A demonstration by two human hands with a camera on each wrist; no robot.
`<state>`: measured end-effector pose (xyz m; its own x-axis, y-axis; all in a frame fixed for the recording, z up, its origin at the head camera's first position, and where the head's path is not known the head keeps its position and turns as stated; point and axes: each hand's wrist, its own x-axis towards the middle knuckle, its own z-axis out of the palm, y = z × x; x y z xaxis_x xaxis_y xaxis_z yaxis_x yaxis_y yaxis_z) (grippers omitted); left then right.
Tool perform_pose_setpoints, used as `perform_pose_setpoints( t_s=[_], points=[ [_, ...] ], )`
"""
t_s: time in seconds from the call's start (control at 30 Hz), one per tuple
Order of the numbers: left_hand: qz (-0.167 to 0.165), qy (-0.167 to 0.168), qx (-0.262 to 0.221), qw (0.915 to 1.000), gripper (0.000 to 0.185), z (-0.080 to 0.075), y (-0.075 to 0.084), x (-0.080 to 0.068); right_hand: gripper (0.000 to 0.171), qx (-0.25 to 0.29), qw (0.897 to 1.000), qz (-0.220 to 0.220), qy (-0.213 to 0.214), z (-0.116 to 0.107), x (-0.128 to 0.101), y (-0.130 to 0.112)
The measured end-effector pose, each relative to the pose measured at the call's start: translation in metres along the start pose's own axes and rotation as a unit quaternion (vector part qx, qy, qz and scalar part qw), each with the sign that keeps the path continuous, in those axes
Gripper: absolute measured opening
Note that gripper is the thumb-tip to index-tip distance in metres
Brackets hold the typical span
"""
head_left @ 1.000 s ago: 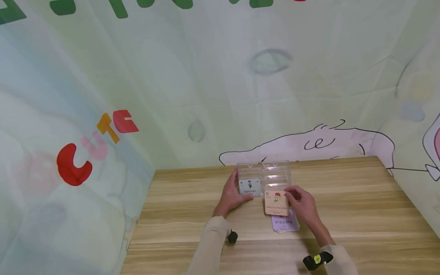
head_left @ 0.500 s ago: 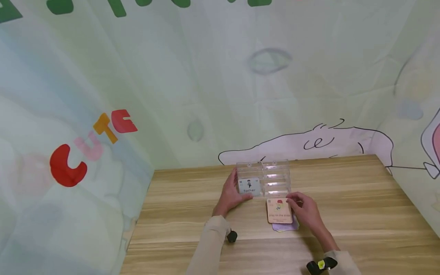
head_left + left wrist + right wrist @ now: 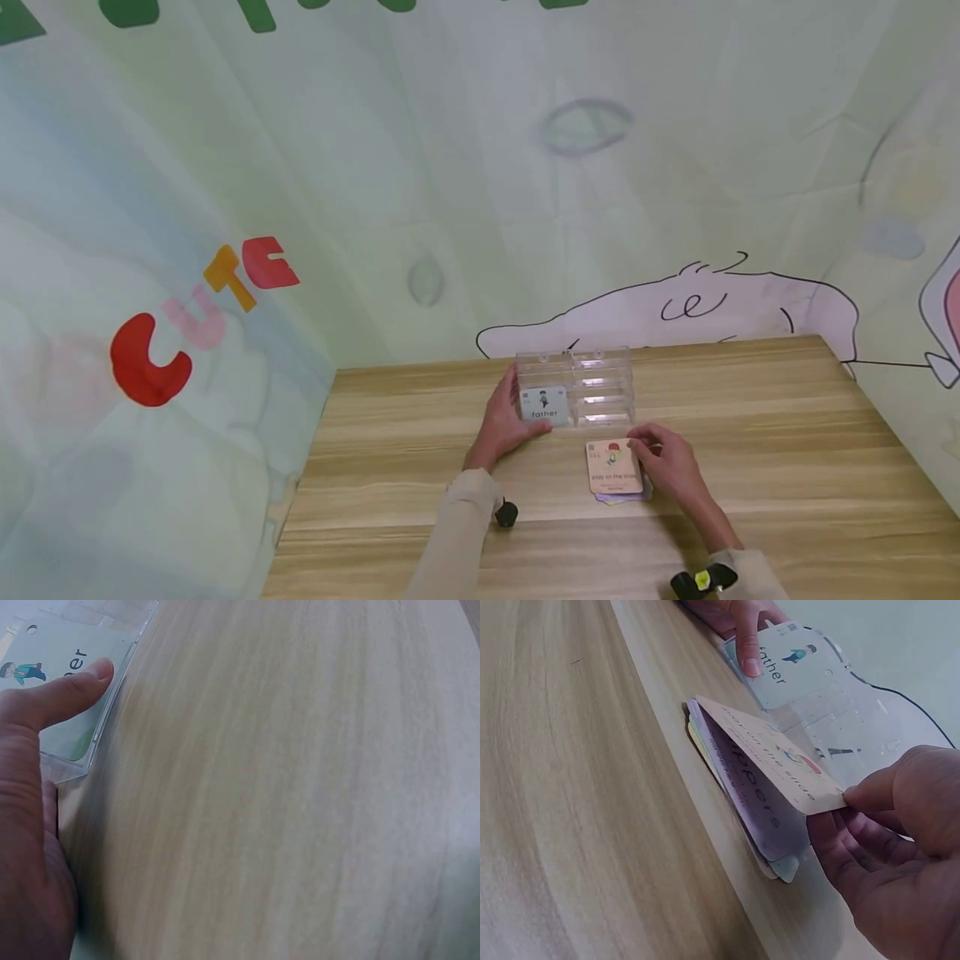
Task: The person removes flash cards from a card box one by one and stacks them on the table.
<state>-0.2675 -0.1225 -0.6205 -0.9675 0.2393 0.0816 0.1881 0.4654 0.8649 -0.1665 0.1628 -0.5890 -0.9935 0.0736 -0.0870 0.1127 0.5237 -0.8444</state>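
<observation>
A clear plastic card rack (image 3: 603,390) with several tiers stands near the back of the table. My left hand (image 3: 501,425) grips its left side, thumb across the front of the light-blue "father" flash card (image 3: 543,404) in it. With thumb and fingers, my right hand (image 3: 671,462) pinches one corner of an orange "play on the slide" flash card (image 3: 615,467). In the right wrist view this card (image 3: 780,761) is tilted over a small pile topped by a purple flash card (image 3: 739,787), its far edge close to the pile. Most of the purple card is covered in the head view.
The wood-grain table (image 3: 405,467) reaches the printed cloth backdrop (image 3: 480,208) behind the rack. Bare tabletop lies left and right of the hands. A black wrist camera (image 3: 702,581) sits on the right sleeve, another black device (image 3: 506,513) on the left.
My right hand has drawn the orange card away from the rack's front, toward me and slightly right, over the purple card. The left hand has kept its hold on the rack.
</observation>
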Motion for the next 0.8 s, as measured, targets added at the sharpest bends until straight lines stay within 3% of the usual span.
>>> perform_pose_setpoints(
  t_s=[0.8],
  points=[
    [0.006,0.005,0.012,0.9999,0.13,0.0001,0.0032,-0.0016,0.012,-0.057,0.998,0.004,-0.002,0.0029,0.0026,0.0023]
  ],
)
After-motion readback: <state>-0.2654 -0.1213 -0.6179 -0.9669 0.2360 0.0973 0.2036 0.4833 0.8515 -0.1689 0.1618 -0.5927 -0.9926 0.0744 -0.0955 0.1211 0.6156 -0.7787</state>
